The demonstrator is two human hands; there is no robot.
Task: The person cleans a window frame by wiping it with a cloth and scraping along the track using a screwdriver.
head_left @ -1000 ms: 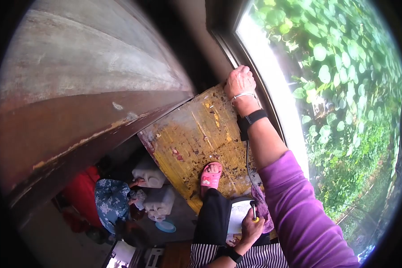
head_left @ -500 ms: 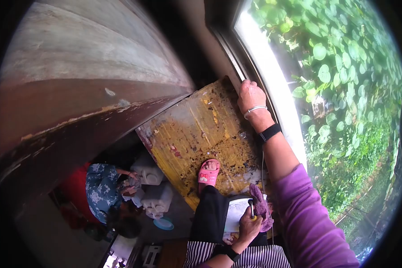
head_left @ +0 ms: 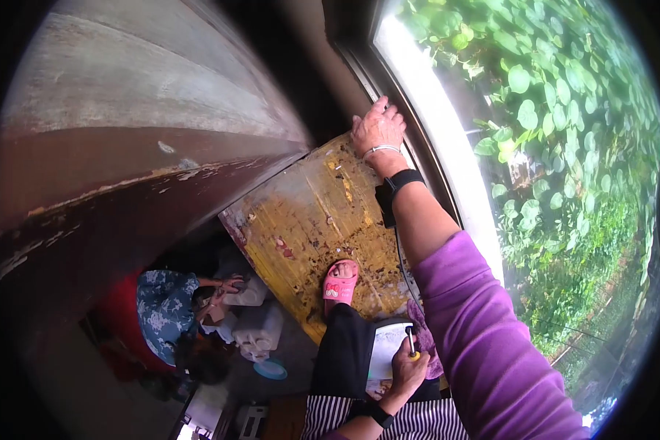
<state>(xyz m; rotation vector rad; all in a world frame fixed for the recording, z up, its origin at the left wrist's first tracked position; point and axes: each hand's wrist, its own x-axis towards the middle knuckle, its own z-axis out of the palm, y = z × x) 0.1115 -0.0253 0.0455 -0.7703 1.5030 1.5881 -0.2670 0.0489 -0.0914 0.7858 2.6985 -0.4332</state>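
Note:
My right hand (head_left: 380, 134) reaches up to the window frame (head_left: 370, 81), fingers apart at its inner edge. Nothing shows in its grasp, though its palm side is hidden. Low in the view, my left hand (head_left: 407, 370) is closed round a thin tool (head_left: 411, 339) with a dark tip and some yellow at the grip; its exact kind is unclear. Behind that hand is a pale, flat-faced object (head_left: 389, 348) with a dark rim. A purple cloth (head_left: 420, 334) lies beside it, partly covered by my right sleeve.
My pink slipper (head_left: 341, 282) stands on a worn yellow board (head_left: 308, 213) scattered with dark flakes. Below left, another person in a blue patterned top (head_left: 165, 312) sits near white jugs (head_left: 259, 326) and a light-blue dish (head_left: 270, 368). A cable (head_left: 403, 268) runs along my right arm.
My right hand has shifted left along the window edge, its curled fingers now spread. The right sleeve covers more of the cloth. My left hand stays about where it was.

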